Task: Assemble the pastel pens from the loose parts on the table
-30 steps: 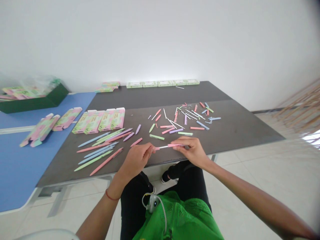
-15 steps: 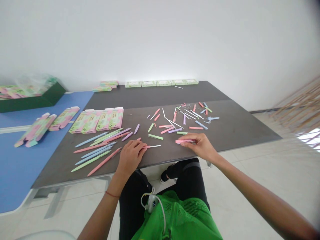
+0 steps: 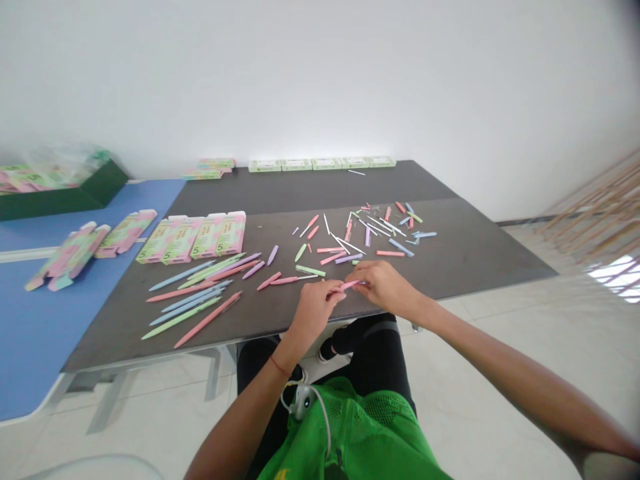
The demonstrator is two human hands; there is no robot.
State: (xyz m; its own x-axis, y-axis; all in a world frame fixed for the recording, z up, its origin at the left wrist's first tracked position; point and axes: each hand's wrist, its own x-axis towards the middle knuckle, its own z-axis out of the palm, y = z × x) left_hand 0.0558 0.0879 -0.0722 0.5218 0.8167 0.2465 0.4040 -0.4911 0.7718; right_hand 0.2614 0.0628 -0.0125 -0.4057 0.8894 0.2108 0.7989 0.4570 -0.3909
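Pens (image 3: pixel 207 321) lie at nine o'clock from the left hand (image 3: pixel 315 305), boxes (image 3: pixel 179 240) at ten; loose parts (image 3: pixel 367 237) spread at twelve from the right hand (image 3: pixel 384 283). A pink tip (image 3: pixel 284 281) with refill lies just beside the left hand. Both hands pinch a pink barrel (image 3: pixel 349 285), at the left's two, the right's nine.

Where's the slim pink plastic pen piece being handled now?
Head view, slightly right of centre: the slim pink plastic pen piece is between the left hand and right hand, near the front of the dark tabletop.
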